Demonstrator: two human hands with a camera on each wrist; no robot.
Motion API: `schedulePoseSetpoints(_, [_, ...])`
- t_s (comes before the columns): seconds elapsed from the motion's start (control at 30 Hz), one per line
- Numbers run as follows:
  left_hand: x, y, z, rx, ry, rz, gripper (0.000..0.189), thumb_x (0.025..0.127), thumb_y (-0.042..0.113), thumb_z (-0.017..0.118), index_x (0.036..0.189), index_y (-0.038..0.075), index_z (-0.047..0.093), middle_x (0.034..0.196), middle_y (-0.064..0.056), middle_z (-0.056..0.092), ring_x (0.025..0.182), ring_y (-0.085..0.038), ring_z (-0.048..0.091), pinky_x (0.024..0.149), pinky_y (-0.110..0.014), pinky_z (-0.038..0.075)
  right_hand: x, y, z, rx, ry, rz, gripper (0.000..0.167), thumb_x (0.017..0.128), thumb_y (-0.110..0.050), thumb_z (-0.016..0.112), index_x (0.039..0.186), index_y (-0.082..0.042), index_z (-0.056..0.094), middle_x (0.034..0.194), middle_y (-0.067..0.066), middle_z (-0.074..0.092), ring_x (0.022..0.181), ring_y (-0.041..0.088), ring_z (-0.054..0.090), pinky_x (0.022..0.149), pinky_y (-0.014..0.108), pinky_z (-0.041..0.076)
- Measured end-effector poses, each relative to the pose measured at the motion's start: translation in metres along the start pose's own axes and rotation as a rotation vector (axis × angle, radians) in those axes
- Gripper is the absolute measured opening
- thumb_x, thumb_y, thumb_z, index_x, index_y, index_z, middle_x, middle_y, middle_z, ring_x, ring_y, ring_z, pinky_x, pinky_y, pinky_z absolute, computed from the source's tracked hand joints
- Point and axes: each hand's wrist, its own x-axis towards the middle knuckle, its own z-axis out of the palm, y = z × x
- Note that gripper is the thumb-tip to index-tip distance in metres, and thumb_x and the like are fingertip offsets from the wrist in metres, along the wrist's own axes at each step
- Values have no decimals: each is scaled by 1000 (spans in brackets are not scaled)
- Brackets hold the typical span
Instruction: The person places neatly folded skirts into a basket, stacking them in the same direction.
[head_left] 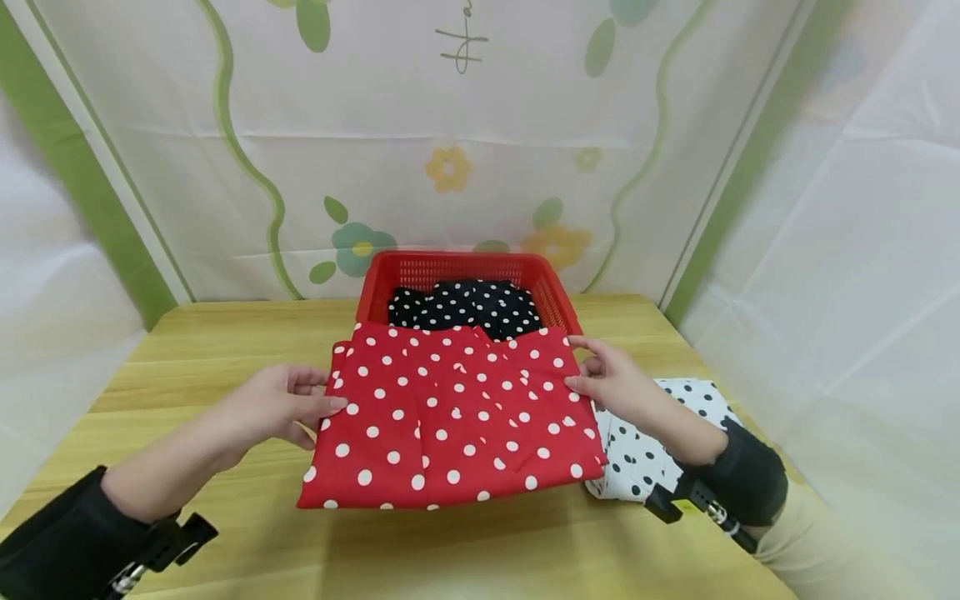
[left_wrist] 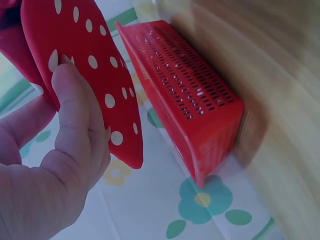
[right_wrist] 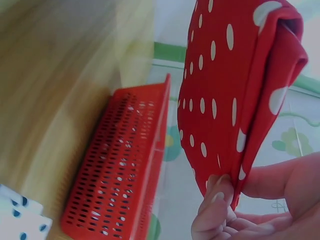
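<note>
A folded red cloth with white polka dots (head_left: pixel 450 417) is held up between both hands, in front of and above the near side of a red plastic basket (head_left: pixel 558 292). My left hand (head_left: pixel 281 404) pinches its left edge between thumb and fingers. The right hand (head_left: pixel 611 379) pinches the opposite edge, and the right wrist view shows the folded layers of the red cloth (right_wrist: pixel 220 100) between thumb and fingers. Inside the basket lies a black cloth with white dots (head_left: pixel 468 304). The cloth hides the basket's near side in the head view.
A folded white cloth with black dots (head_left: pixel 637 458) lies on the wooden table (head_left: pixel 225 525) at the right, partly behind the right forearm. Behind the basket hangs a white curtain with printed flowers (head_left: pixel 480 167); similar sheets stand at both sides.
</note>
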Motion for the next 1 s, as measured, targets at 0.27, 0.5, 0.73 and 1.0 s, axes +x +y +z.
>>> schedulePoseSetpoints(0.27, [10,13,-7,12,-22,4,59,93,15,64,136,-16,39,106,-13,67,84,-22,68,71,-39,58,6,-11,-8,-23,21,-19,65,93,-7,62,148,3,29,101,19,61,87,25,63,73,31,56])
schedulePoseSetpoints(0.5, [25,22,-10,24,-17,4,55,93,17,64,134,-14,43,103,-12,67,82,-21,69,71,-38,58,21,-6,-12,-12,63,3,63,93,-9,63,147,4,31,105,21,61,88,25,65,76,32,56])
schedulePoseSetpoints(0.73, [48,32,-11,66,34,-31,53,94,18,63,133,-14,45,102,-13,68,78,-18,69,75,-38,58,51,-1,-19,2,101,65,59,94,-12,62,143,7,35,116,25,59,87,24,66,77,29,55])
schedulePoseSetpoints(1.0, [70,38,-12,102,85,-43,50,95,16,63,129,-17,46,107,-23,67,78,-21,71,78,-39,57,72,2,-22,24,141,95,54,96,-14,61,141,6,40,124,26,57,91,25,65,79,29,55])
